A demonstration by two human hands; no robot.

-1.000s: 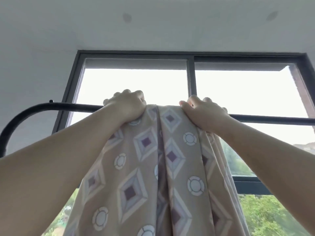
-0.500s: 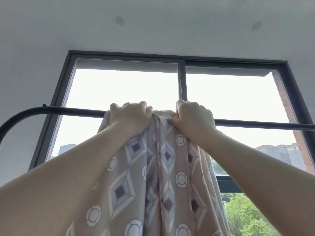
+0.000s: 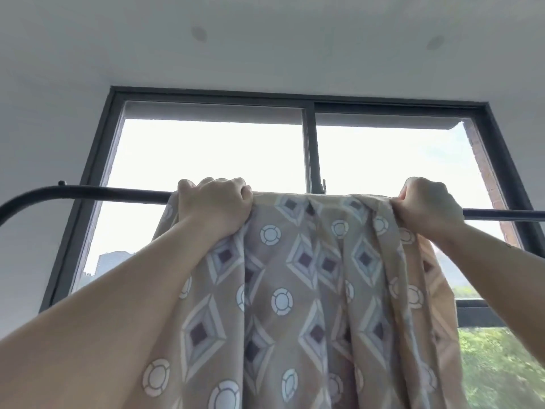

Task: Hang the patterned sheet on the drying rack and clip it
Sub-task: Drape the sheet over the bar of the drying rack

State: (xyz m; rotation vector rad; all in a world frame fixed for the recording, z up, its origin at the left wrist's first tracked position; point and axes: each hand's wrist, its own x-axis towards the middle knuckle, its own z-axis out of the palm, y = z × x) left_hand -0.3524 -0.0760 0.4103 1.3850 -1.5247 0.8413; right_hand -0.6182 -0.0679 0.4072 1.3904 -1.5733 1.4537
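The patterned sheet (image 3: 306, 276), beige with diamonds and white circles, is draped over the black bar of the drying rack (image 3: 112, 192) overhead and hangs down toward me in folds. My left hand (image 3: 215, 205) grips the sheet's top edge at its left end, on the bar. My right hand (image 3: 427, 205) grips the top edge at its right end, also at the bar. The stretch of bar between my hands is hidden under the cloth. No clip is in view.
The rack bar curves downward at the far left (image 3: 11, 208) and runs on to the right (image 3: 507, 215). Behind it stands a large dark-framed window (image 3: 308, 149) with trees outside. White ceiling is above.
My hands have moved apart along the bar, the right one far to the right, spreading the bunched sheet wider over the bar.
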